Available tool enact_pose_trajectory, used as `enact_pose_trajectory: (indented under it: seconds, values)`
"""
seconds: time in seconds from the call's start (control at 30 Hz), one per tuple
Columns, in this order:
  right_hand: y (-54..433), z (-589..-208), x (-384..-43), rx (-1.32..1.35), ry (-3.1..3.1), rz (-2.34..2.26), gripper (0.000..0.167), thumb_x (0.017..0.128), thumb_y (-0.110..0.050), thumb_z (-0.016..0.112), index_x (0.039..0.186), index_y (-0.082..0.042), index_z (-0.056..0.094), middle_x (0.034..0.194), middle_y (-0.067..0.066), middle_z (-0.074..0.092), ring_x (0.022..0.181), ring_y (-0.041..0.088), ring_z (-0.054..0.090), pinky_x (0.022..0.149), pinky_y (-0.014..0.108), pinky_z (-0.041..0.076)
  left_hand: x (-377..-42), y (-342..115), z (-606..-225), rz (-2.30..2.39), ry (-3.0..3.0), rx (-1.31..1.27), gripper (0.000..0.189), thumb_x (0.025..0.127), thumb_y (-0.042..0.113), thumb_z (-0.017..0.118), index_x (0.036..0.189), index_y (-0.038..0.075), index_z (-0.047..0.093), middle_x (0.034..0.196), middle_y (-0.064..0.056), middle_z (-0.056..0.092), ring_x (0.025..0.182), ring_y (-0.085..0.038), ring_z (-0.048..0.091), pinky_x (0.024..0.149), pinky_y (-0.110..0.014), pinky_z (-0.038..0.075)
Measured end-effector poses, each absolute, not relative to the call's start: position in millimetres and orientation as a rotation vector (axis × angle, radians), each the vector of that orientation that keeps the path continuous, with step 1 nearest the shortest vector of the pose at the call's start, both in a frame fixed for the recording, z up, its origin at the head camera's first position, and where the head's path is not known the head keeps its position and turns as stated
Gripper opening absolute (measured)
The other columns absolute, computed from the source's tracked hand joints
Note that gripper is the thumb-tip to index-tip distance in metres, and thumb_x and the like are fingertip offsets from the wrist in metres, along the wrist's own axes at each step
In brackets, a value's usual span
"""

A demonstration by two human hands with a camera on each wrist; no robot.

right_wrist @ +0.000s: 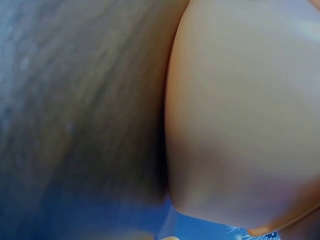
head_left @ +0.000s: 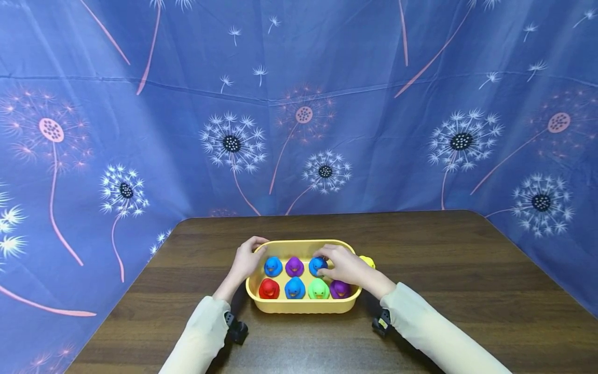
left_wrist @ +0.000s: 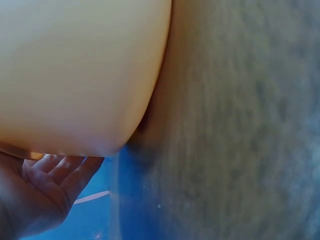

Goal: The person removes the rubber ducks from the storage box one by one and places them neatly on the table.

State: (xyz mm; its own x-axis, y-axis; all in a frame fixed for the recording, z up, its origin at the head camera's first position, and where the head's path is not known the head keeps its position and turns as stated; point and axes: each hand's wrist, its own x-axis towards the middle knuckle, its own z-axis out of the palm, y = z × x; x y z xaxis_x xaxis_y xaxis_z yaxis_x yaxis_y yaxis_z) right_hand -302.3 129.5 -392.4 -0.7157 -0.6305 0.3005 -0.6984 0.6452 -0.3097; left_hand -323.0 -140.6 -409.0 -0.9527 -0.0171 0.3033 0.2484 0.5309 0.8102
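A yellow oblong tub (head_left: 304,306) stands on the table with several rubber ducks inside. My left hand (head_left: 246,261) holds the tub's left end; in the left wrist view its fingers (left_wrist: 75,175) lie along the outer wall. Over the right end reaches my right hand (head_left: 345,266), its thumb and fingers around a dark blue duck (head_left: 316,265) in the back row. Left of that duck sit a purple duck (head_left: 294,267) and a blue duck (head_left: 273,267). The front row holds a red duck (head_left: 269,289), a blue one, a green duck (head_left: 318,289) and a purple one, partly under the right hand.
Just outside the tub's right end is a yellow object (head_left: 368,261), mostly hidden behind the right hand. The brown wooden table (head_left: 430,249) reaches back to a blue dandelion-print cloth (head_left: 364,124). In the right wrist view the tub's outer wall (right_wrist: 240,110) fills much of the picture.
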Motion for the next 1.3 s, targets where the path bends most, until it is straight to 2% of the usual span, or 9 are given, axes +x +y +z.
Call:
enact_pose_trajectory:
  seconds: [0.43,0.7,0.97,1.3]
  values:
    - [131.9,-390.5,-299.5,1.081,-2.653,0.564,0.036,0.081,-0.021,0.073,0.112,-0.004,0.064,0.105,0.007,0.066,0.097,0.02,0.062,0.086,0.035,0.051,-321.1,-141.9,-411.5,-1.36,-2.516,-0.191,0.015,0.089,0.01,0.06,0.102,0.003,0.066,0.087,-0.013,0.071,0.083,-0.022,0.061,0.075,-0.03,0.043]
    - [138.0,-378.6,-298.0,1.101,-2.593,0.594,0.031,0.082,-0.02,0.073,0.109,-0.006,0.066,0.098,0.002,0.065,0.089,0.015,0.062,0.081,0.03,0.051,-322.2,-141.4,-410.3,-1.352,-2.516,-0.212,0.015,0.089,0.008,0.059,0.101,0.002,0.065,0.085,-0.014,0.071,0.08,-0.02,0.059,0.074,-0.029,0.043]
    - [141.1,-368.8,-291.9,1.102,-2.573,0.609,0.032,0.082,-0.021,0.072,0.11,-0.007,0.066,0.095,0.001,0.064,0.084,0.013,0.06,0.077,0.028,0.051,-322.3,-140.3,-408.3,-1.345,-2.532,-0.205,0.016,0.09,0.01,0.059,0.102,0.003,0.065,0.086,-0.013,0.071,0.082,-0.021,0.059,0.075,-0.03,0.042]
    - [147.0,-366.8,-287.6,1.103,-2.524,0.603,0.04,0.08,-0.02,0.075,0.114,-0.002,0.064,0.096,0.003,0.065,0.088,0.016,0.062,0.08,0.032,0.052,-321.8,-141.3,-408.6,-1.331,-2.533,-0.215,0.015,0.089,0.009,0.06,0.102,0.003,0.066,0.089,-0.013,0.072,0.082,-0.021,0.06,0.075,-0.03,0.042]
